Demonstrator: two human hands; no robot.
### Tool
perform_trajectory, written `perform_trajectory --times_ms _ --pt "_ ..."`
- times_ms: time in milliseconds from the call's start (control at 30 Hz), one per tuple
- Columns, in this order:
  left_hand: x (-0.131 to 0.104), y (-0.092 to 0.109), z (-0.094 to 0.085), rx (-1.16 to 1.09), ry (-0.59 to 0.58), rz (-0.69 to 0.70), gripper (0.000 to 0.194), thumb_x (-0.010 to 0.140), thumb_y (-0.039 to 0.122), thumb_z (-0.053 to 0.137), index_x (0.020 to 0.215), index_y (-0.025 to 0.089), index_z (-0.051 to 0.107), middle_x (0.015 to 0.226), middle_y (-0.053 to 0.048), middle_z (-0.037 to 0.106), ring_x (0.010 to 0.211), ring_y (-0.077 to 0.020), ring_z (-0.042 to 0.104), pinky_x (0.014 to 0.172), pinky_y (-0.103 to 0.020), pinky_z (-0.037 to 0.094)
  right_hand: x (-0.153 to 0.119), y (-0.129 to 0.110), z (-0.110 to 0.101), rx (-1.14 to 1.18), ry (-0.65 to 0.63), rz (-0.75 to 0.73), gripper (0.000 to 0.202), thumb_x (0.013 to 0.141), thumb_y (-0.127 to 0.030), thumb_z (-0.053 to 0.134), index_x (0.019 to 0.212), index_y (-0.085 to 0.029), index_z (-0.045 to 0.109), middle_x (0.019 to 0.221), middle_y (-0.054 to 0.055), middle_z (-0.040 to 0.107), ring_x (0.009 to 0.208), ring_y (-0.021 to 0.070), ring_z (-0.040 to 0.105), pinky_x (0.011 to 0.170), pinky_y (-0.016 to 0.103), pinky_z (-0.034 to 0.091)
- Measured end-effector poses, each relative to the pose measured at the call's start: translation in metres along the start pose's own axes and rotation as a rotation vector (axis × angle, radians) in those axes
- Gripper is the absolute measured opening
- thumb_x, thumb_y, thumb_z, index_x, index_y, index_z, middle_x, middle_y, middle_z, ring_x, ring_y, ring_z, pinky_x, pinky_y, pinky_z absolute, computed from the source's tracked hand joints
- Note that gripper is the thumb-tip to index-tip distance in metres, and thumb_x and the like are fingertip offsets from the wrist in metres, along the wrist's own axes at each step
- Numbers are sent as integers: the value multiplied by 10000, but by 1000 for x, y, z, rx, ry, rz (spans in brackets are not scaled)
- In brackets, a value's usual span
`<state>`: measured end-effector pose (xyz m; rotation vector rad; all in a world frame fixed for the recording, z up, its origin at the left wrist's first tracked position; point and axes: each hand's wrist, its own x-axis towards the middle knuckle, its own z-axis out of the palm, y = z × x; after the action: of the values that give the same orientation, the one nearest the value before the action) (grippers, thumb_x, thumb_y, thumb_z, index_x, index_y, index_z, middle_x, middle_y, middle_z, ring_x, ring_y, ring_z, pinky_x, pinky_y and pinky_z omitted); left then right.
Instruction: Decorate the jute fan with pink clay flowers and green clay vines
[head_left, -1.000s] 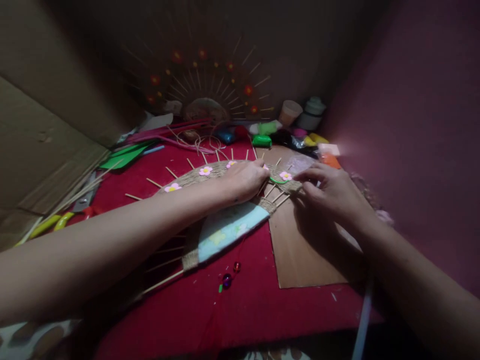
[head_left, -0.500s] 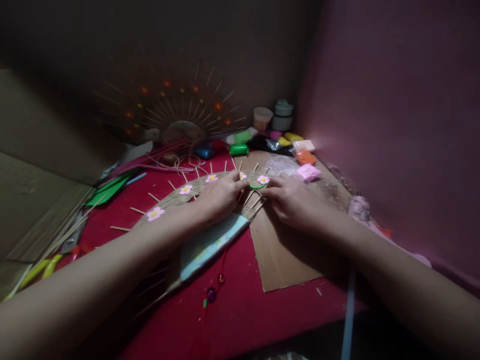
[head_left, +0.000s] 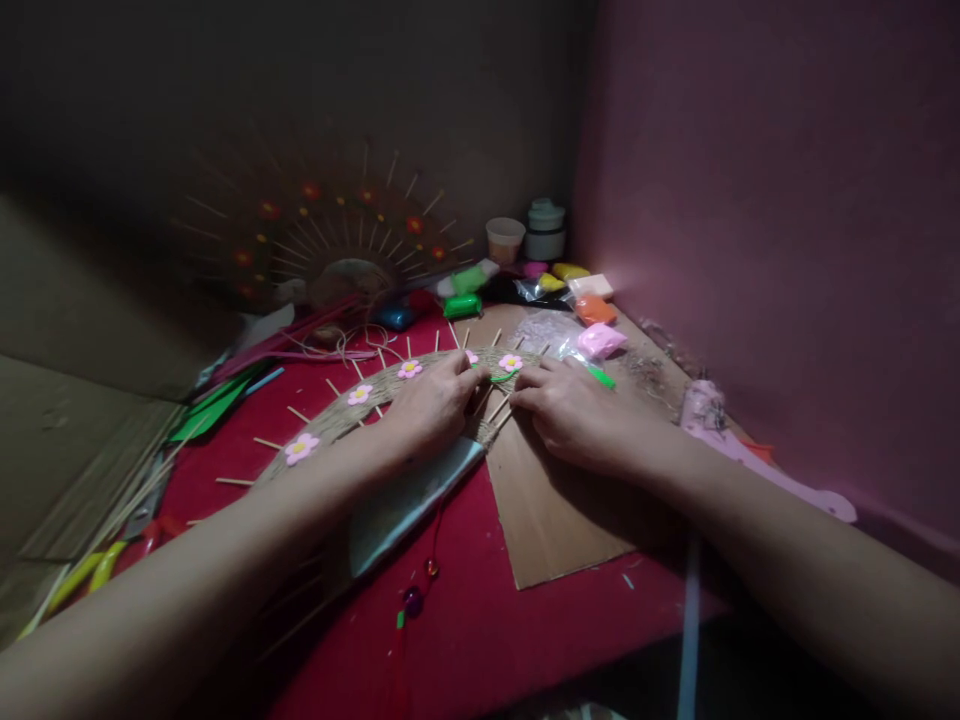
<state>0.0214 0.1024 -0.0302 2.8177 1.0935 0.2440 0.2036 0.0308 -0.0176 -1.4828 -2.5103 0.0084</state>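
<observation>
Twine arc (head_left: 385, 383), pink flowers (head_left: 301, 449); curved green strand (head_left: 503, 378)

The left forearm (head_left: 247, 545) is being stretched diagonally inward from the lower left, and the right forearm (head_left: 780, 540) is being angled in from the lower right, both bare. The left hand (head_left: 433, 402) is being held back uppermost, its fingers being bent and directed forward and rightward. The right hand (head_left: 570, 412) is being held just beside it, slightly apart, its fingers being curled and pointed leftward. Both sets of fingertips are being partly hidden.
</observation>
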Motion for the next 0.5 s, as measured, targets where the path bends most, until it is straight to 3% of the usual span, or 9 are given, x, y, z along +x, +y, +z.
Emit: perform_trajectory --times_ms 333,500 --pt "4 7 1 79 -36 57 275 893 214 377 992 169 629 864 -76 520 749 -179 483 647 -296 371 -1 1 -1 21 -16 20 301 773 -55 466 927 -172 696 1019 96 663 983 239 537 853 368 391" --pt "7 1 -8 -49 -1 -16 319 873 169 412 1085 171 650 879 -82 543 767 -174 519 678 -289 408 -2 -1 -4 25 -11 15 302 786 -60 462 949 -169 692 1059 96 659 1023 253 527 869 375 383"
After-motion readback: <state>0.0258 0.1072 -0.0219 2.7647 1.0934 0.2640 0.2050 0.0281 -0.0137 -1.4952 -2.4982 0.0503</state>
